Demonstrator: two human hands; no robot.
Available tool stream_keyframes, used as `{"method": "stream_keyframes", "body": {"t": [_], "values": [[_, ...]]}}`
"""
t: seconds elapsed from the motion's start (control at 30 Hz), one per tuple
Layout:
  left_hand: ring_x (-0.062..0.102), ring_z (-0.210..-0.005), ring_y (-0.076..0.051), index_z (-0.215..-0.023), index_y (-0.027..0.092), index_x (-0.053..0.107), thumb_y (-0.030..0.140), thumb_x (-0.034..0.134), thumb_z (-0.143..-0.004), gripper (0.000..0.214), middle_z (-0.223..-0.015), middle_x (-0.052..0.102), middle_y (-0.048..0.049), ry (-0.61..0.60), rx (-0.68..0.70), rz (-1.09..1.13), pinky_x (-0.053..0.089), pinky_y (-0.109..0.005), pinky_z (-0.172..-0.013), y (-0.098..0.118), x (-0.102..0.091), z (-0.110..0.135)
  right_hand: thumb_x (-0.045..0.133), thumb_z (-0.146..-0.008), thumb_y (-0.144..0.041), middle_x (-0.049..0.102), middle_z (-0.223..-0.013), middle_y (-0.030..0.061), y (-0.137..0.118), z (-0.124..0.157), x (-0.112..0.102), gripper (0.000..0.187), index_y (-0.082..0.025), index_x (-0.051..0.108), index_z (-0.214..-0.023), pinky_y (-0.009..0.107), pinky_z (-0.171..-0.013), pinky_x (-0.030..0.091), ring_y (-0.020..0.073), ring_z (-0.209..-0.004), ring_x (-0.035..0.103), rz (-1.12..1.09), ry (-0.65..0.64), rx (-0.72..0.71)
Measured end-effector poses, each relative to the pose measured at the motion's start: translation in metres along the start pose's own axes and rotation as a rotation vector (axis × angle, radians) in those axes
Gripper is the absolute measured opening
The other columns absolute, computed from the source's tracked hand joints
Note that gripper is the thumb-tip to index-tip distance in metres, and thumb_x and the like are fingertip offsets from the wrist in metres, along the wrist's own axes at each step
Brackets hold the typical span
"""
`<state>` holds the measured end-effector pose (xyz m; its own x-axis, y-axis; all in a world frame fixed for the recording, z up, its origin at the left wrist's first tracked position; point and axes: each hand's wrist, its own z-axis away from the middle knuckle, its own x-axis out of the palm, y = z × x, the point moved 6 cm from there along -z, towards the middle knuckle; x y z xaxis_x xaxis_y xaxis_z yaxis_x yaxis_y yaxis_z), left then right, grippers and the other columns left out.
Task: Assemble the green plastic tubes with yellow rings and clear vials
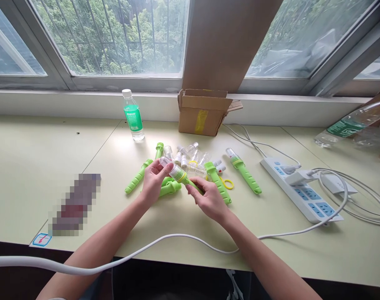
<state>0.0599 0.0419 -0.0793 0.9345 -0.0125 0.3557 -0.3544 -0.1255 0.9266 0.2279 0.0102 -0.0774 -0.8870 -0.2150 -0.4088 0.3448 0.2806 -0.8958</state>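
My left hand (pixel 155 180) is closed around the clear plastic head (pixel 170 167) of a green-handled tool. My right hand (pixel 208 199) grips that tool's green ribbed handle (pixel 192 184) lower down. Both hands hold it just above the pale green table (pixel 52 166). Under and behind them lie several more green handles (pixel 136 177), and one assembled tool (pixel 243 170) lies to the right. Several small clear plastic pieces (pixel 190 158) and a yellow ring (pixel 229 183) are scattered among them.
A water bottle with a green label (pixel 133 116) stands at the back, beside an open cardboard box (pixel 202 111). A white power strip (pixel 300 189) with cables lies at right. A white cable (pixel 165 241) crosses the front. Another bottle (pixel 352 123) lies at far right.
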Motion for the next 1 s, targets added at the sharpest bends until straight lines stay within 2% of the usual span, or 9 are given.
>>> {"method": "stream_keyframes", "body": {"t": [0.1,0.23,0.4,0.53,0.73,0.9,1.0], "values": [[0.065,-0.077,-0.016,-0.096,0.017,0.067,0.042,0.073,-0.076,0.032,-0.087,0.068,-0.0048,-0.005,0.009,0.000,0.053,-0.029,-0.071,-0.001,0.001,0.001,0.056,-0.091,-0.034,0.062,-0.072,0.0006,-0.005,0.002,-0.003,0.020,-0.019,0.065,-0.099,0.027,-0.058,0.042,0.0144,-0.061,0.053,0.188,0.118,-0.112],[0.065,-0.080,-0.017,-0.097,0.017,0.065,0.041,0.073,-0.076,0.032,-0.090,0.068,-0.0055,0.009,0.006,-0.030,0.053,-0.027,-0.070,-0.003,0.001,0.000,0.059,-0.089,-0.031,0.070,-0.087,0.0056,-0.006,0.003,-0.008,0.018,-0.018,0.064,-0.102,0.031,-0.070,0.047,0.0205,-0.077,0.064,0.335,0.240,-0.215],[0.065,-0.077,-0.016,-0.093,0.016,0.065,0.041,0.073,-0.077,0.031,-0.088,0.068,-0.0053,0.019,0.007,-0.044,0.053,-0.027,-0.070,-0.003,0.000,0.000,0.058,-0.090,-0.032,0.072,-0.091,0.0078,-0.006,0.004,-0.008,0.020,-0.019,0.063,-0.105,0.033,-0.073,0.049,0.0228,-0.079,0.066,0.405,0.261,-0.266],[0.064,-0.074,-0.015,-0.091,0.016,0.066,0.042,0.074,-0.075,0.031,-0.083,0.068,-0.0048,0.042,-0.003,-0.070,0.053,-0.028,-0.070,-0.001,-0.001,-0.001,0.056,-0.091,-0.033,0.071,-0.085,0.0065,-0.005,0.003,-0.007,0.020,-0.020,0.065,-0.103,0.031,-0.065,0.048,0.0214,-0.073,0.064,0.362,0.210,-0.205],[0.064,-0.076,-0.016,-0.094,0.017,0.068,0.041,0.074,-0.075,0.032,-0.084,0.068,-0.0048,0.011,-0.004,-0.063,0.053,-0.028,-0.072,0.001,-0.001,-0.002,0.057,-0.090,-0.039,0.061,-0.067,0.0009,-0.002,0.001,-0.007,0.023,-0.020,0.067,-0.098,0.027,-0.053,0.040,0.0147,-0.056,0.051,0.222,0.141,-0.089],[0.064,-0.079,-0.016,-0.098,0.018,0.068,0.040,0.073,-0.077,0.031,-0.087,0.067,-0.0054,-0.021,-0.010,-0.059,0.053,-0.029,-0.076,0.003,0.000,-0.001,0.059,-0.087,-0.045,0.051,-0.061,-0.0029,0.001,-0.001,-0.003,0.027,-0.020,0.066,-0.089,0.025,-0.047,0.038,0.0115,-0.051,0.044,-0.024,0.047,0.058],[0.063,-0.080,-0.016,-0.098,0.018,0.068,0.039,0.073,-0.077,0.030,-0.087,0.067,-0.0052,-0.028,-0.011,-0.047,0.053,-0.029,-0.077,0.003,0.000,-0.001,0.060,-0.086,-0.048,0.051,-0.061,-0.0038,0.003,-0.002,0.002,0.029,-0.019,0.063,-0.083,0.023,-0.042,0.037,0.0090,-0.045,0.042,-0.206,-0.053,0.149]]}}
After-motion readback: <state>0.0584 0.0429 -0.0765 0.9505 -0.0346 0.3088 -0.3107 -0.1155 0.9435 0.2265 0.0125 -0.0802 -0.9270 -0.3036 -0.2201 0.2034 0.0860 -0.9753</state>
